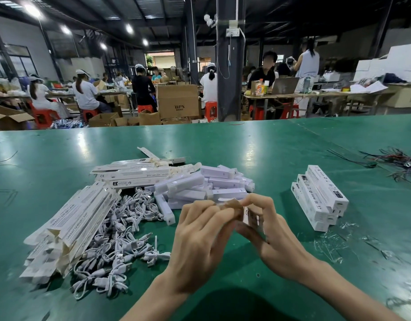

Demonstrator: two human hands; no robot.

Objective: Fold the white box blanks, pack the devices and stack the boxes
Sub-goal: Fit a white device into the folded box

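Both hands are meeting over the green surface [281,144], left hand [199,230] and right hand [277,235] pinching the white box [252,217] at its upper end, w/ fingertips on the brown-backed end flap [232,203]. Imo it's thin card, v light and easy to crush, so I'd be gripping the long edges and nudging the flap w/ fingertips only. Box blanks [79,218] are lying left, devices [213,185] just behind the hands, finished boxes [320,198] sitting stacked on the right.

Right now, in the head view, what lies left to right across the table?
box blanks, white cables, loose devices, packed boxes, tangled wires
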